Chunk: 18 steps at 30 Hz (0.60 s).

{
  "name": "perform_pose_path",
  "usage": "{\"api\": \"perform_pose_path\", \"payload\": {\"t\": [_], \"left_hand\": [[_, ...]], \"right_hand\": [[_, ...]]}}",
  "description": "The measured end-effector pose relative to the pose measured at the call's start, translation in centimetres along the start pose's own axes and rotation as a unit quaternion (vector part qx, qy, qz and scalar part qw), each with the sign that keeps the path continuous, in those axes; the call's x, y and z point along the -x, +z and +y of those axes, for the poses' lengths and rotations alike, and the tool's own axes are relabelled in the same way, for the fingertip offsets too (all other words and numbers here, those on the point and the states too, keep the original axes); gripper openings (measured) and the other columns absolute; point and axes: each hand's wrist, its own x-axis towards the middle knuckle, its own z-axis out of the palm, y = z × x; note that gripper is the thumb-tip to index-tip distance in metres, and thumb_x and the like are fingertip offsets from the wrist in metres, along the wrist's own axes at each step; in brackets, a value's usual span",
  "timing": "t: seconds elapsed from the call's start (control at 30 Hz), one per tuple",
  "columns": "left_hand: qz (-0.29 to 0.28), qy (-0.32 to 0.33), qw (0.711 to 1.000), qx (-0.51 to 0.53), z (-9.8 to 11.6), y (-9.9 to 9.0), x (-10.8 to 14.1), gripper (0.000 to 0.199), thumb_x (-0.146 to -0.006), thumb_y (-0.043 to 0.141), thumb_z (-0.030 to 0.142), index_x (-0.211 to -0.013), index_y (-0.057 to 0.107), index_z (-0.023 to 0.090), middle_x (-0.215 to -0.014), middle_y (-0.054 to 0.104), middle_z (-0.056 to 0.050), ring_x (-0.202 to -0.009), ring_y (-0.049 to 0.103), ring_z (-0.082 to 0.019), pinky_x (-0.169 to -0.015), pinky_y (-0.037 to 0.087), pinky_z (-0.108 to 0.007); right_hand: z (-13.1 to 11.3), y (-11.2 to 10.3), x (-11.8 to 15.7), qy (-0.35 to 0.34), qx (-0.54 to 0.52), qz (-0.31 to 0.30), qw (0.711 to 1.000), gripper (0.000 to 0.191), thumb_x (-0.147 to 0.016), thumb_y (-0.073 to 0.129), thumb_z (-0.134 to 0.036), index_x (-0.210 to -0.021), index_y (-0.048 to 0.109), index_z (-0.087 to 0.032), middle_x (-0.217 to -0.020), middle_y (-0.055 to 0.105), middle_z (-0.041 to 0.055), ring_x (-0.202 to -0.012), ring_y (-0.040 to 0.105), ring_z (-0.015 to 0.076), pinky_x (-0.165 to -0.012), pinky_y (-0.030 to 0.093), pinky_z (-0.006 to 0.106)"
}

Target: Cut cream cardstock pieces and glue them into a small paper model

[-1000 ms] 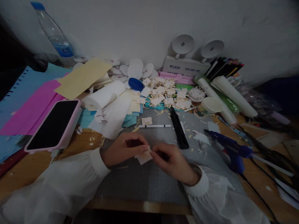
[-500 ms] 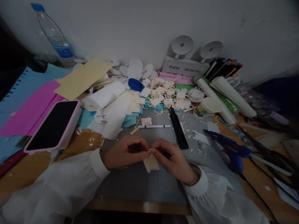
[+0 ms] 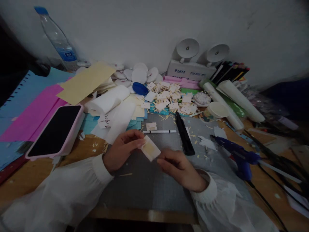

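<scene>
My left hand [image 3: 126, 149] pinches a small cream paper card [image 3: 150, 149] by its upper left edge, above the grey cutting mat [image 3: 140, 193]. A yellowish patch lies on the card's middle. My right hand [image 3: 181, 168] is close to the card's lower right corner, its fingers curled and thumb against them; anything between them is too small to make out. Beyond the hands lie a white pen [image 3: 159, 131], a similar small card piece [image 3: 151, 126] and a black box cutter-like tool [image 3: 184, 135]. A thin strip [image 3: 125, 174] rests on the mat below my left hand.
Behind is a pile of small cards with sticks [image 3: 166, 96]. A blue glue gun [image 3: 236, 149] with its cable lies at right, near a paper cup [image 3: 217, 110]. At left are a phone [image 3: 56, 130], coloured paper [image 3: 31, 112], paper rolls [image 3: 111, 98] and a bottle [image 3: 60, 42].
Both hands were together at the card's top edge. Now my left hand has lifted the card up and turned it, and my right hand has moved to its lower right corner.
</scene>
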Motion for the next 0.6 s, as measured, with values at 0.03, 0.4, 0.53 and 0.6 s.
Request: {"api": "perform_pose_path", "payload": {"t": [0.03,0.4,0.53,0.6], "left_hand": [[0.019,-0.010,0.999,0.032,0.0,0.0,-0.2,0.017,-0.070,0.075,0.025,-0.072,0.062,0.015,-0.065,0.057,0.003,-0.058,0.051,-0.007,-0.053,0.042,-0.016],[-0.051,-0.010,0.999,-0.012,-0.2,0.1,0.4,0.016,-0.076,0.071,0.027,-0.076,0.060,0.016,-0.060,0.055,0.005,-0.044,0.046,-0.004,-0.041,0.038,-0.014],[-0.120,0.004,0.983,-0.141,0.3,0.5,0.9,0.012,-0.079,0.067,0.023,-0.075,0.062,0.013,-0.061,0.054,0.003,-0.050,0.047,-0.006,-0.047,0.037,-0.015],[-0.133,0.012,0.975,-0.180,0.5,0.7,1.0,0.011,-0.079,0.066,0.022,-0.075,0.063,0.012,-0.061,0.054,0.003,-0.054,0.047,-0.006,-0.049,0.037,-0.016]], "right_hand": [[0.0,0.0,0.1,-0.005,0.004,-0.018,1.000,0.036,-0.089,0.046,-0.040,-0.061,0.044,-0.019,-0.053,0.036,-0.0057,-0.048,0.031,0.0075,-0.044,0.024,0.022],[0.2,-0.1,-0.1,-0.005,-0.120,0.054,0.991,0.029,-0.090,0.049,-0.041,-0.070,0.047,-0.019,-0.055,0.040,-0.0066,-0.048,0.034,0.0073,-0.045,0.026,0.022],[0.5,0.2,-0.2,0.007,-0.164,0.049,0.985,0.026,-0.088,0.054,-0.044,-0.082,0.050,-0.019,-0.056,0.039,-0.0078,-0.048,0.034,0.0072,-0.044,0.026,0.021],[0.7,0.4,-0.2,0.004,-0.151,0.034,0.988,0.025,-0.088,0.054,-0.043,-0.082,0.050,-0.020,-0.057,0.039,-0.0074,-0.049,0.035,0.0073,-0.044,0.027,0.021]]}}
